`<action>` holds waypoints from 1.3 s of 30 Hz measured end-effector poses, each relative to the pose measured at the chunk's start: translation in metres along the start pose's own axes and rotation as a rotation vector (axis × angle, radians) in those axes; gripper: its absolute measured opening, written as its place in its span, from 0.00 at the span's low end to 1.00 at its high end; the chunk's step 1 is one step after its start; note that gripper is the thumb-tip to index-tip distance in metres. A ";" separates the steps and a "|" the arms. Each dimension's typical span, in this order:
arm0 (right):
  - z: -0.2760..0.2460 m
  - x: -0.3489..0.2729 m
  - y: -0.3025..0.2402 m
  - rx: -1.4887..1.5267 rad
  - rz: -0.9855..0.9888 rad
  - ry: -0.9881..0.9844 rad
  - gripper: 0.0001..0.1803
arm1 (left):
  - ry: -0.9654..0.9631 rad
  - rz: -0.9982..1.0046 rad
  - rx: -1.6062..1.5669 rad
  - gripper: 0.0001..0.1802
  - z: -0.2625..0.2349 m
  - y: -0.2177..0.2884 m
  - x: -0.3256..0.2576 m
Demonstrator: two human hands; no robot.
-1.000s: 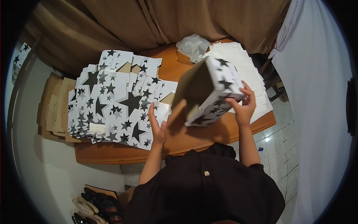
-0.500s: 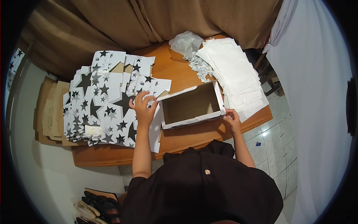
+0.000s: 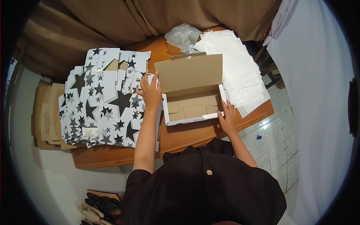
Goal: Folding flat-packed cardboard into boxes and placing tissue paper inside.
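Observation:
A cardboard box (image 3: pixel 193 106), white outside and brown inside, stands on the table in front of me with its lid (image 3: pixel 191 73) raised at the back. Fold lines and flaps show on its brown bottom. My right hand (image 3: pixel 228 119) grips the box's right wall near the front corner, thumb on the near side. Beside the lid's left edge is my left hand (image 3: pixel 151 92), fingers stretched upward and apart; whether its fingertips touch the lid I cannot tell. Under and left of that hand lie flat box blanks (image 3: pixel 99 105), white with black and grey stars.
White paper sheets or bags (image 3: pixel 240 71) lie stacked at the right of the wooden table (image 3: pixel 116 159). A clear plastic bag (image 3: pixel 183 36) sits at the back. Brown cardboard sheets (image 3: pixel 50 112) lean at the left. Shoes (image 3: pixel 99 210) lie on the floor, lower left.
The lid has swung from a low, edge-on position to standing up behind the box. My left hand has risen with it; my right hand has moved slightly up and left along the box's right side.

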State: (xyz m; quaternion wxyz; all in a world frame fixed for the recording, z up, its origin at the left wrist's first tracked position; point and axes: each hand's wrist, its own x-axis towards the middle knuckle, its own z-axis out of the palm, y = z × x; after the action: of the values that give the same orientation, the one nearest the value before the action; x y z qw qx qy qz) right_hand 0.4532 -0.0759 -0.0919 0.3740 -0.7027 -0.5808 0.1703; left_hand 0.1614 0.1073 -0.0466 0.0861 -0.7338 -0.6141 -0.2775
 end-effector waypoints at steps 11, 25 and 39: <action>-0.002 0.010 -0.011 -0.357 -0.016 -0.022 0.25 | -0.181 0.101 -0.628 0.27 -0.019 -0.002 -0.093; 0.009 0.020 -0.005 -0.191 -0.001 0.047 0.23 | -0.378 0.081 -0.520 0.24 -0.015 0.018 -0.111; -0.029 0.080 0.060 -0.264 0.009 0.169 0.16 | -0.282 0.003 -0.443 0.27 -0.037 0.043 -0.110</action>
State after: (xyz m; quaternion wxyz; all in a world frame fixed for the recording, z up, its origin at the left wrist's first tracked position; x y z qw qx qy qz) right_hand 0.5355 -0.0124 -0.0999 0.3252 -0.7601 -0.5616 0.0344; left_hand 0.1806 -0.0134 -0.0629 -0.1627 -0.7670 -0.5435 -0.2998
